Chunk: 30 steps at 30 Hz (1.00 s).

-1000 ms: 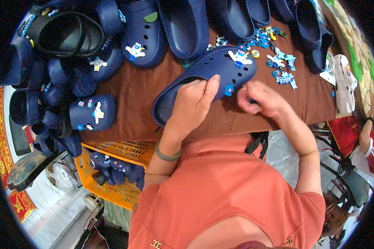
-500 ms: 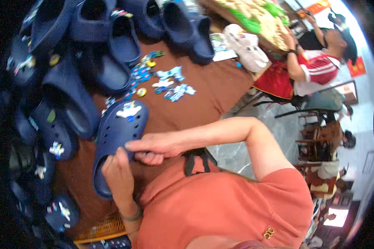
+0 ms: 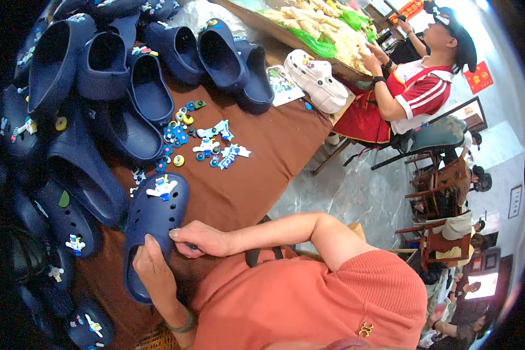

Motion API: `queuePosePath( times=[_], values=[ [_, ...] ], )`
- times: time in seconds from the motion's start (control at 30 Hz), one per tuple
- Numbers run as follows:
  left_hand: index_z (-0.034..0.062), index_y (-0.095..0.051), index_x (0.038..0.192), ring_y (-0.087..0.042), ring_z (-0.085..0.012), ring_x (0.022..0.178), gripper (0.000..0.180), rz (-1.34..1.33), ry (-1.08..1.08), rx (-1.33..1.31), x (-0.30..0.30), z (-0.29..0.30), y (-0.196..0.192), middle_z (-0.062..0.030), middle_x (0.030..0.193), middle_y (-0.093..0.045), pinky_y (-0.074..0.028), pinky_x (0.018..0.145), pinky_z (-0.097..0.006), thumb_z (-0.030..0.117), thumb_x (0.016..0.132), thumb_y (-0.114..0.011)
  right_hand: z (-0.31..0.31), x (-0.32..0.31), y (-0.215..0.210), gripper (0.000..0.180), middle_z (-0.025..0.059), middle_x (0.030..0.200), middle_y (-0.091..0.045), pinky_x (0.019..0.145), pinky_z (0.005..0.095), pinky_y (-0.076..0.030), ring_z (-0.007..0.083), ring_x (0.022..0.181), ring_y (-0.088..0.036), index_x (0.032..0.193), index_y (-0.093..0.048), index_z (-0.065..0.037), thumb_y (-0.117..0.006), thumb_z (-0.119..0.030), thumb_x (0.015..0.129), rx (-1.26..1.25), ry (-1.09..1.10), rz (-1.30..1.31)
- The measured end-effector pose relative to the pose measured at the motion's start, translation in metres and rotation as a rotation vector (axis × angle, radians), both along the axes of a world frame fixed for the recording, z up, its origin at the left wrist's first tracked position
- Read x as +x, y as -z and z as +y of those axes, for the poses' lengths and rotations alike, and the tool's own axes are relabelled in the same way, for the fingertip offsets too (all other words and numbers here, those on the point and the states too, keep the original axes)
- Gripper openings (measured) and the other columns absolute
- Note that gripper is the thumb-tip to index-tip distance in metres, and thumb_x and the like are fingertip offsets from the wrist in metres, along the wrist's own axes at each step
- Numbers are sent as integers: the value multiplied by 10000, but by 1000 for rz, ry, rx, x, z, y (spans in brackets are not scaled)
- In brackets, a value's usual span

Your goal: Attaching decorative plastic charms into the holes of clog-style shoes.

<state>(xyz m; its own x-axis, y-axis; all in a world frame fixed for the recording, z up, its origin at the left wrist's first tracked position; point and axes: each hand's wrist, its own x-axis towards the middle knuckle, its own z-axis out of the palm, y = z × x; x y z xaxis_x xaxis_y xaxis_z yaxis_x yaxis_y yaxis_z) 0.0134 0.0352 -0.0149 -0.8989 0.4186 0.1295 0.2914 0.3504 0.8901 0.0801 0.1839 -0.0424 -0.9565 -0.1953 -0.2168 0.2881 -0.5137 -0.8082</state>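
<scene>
Both hands on navy clog [image 3: 154, 224], brown table [image 3: 262, 169].
Left hand [image 3: 154, 271] grasps its heel; right hand [image 3: 201, 239] pinches at its side. Clog holds nothing; white charm [image 3: 161, 188] sits on toe.

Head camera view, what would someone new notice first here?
Probably the navy blue clog lying on the brown table at lower left, with the left hand on its heel end and the right hand at its side. Behind it, a scatter of small blue and white shoe charms lies mid-table, and more navy clogs crowd the left and far edges.
</scene>
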Motion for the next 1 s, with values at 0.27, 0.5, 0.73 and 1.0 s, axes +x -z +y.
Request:
queuePosePath(
  times=[0.27,0.5,0.73,1.0],
  values=[
    [-73,-484,681,-450,-346,551,407,-121,97,-9,-1,-1,-7,-216,611,-478,-311,548,-472,177,1000,-449,-6,8,1,569,15,497,-421,513,298,-331,119,496,-369,519,-440,-67,-412,-378,994,327,138,37],
    [-49,-649,888,-638,-365,721,291,14,303,-107,0,-8,-10,-255,787,-638,-472,651,-403,240,910,-628,-11,16,0,500,21,513,-398,495,287,-300,116,502,-342,540,-413,-53,-436,-251,999,230,231,94],
    [-55,-634,880,-642,-354,696,312,-234,188,18,2,4,-10,-254,794,-638,-471,627,-404,256,904,-653,-8,13,0,483,8,512,-371,485,276,-278,105,494,-311,554,-405,-61,-434,-242,1000,165,262,94],
    [-24,-637,890,-576,-112,768,240,-383,139,174,4,6,0,-43,834,-661,-470,715,-290,213,924,-632,-10,10,9,463,-18,546,-392,482,273,-286,90,501,-332,588,-447,-90,-466,-321,988,104,234,59]
  ],
)
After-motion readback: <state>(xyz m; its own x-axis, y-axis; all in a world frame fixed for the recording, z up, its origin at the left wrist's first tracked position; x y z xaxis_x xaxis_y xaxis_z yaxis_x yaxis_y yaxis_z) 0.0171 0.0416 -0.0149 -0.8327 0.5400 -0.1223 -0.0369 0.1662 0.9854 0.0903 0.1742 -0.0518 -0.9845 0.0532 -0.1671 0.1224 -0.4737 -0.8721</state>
